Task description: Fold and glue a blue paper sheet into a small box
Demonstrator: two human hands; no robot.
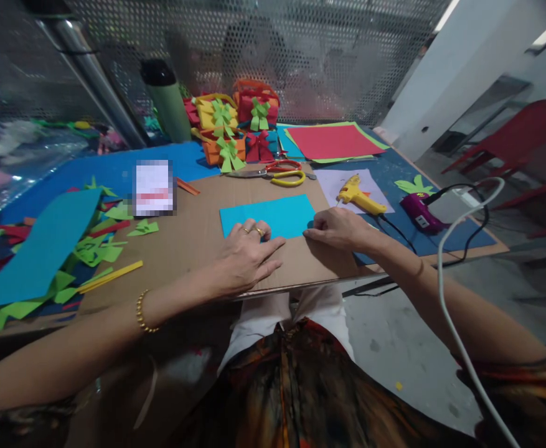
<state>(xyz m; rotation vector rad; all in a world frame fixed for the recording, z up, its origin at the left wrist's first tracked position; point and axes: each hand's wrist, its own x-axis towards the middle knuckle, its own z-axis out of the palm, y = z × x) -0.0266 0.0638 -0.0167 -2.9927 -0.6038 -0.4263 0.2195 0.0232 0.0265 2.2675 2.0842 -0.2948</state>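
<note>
A rectangular piece of blue paper lies on brown cardboard at the table's front; whether it is folded I cannot tell. My left hand rests palm down across its lower left edge, fingers stretched out and thumb apart, rings on its fingers. At the lower right corner, my right hand has thumb and fingers closed together on the paper's edge. Just beyond the paper lie scissors with red and yellow handles. To the right, a yellow glue gun sits on a pale purple sheet.
Small paper bags with bows stand at the back beside a green bottle. Red and green sheets are stacked back right. Paper scraps crowd the left. A purple power strip and white cable are on the right.
</note>
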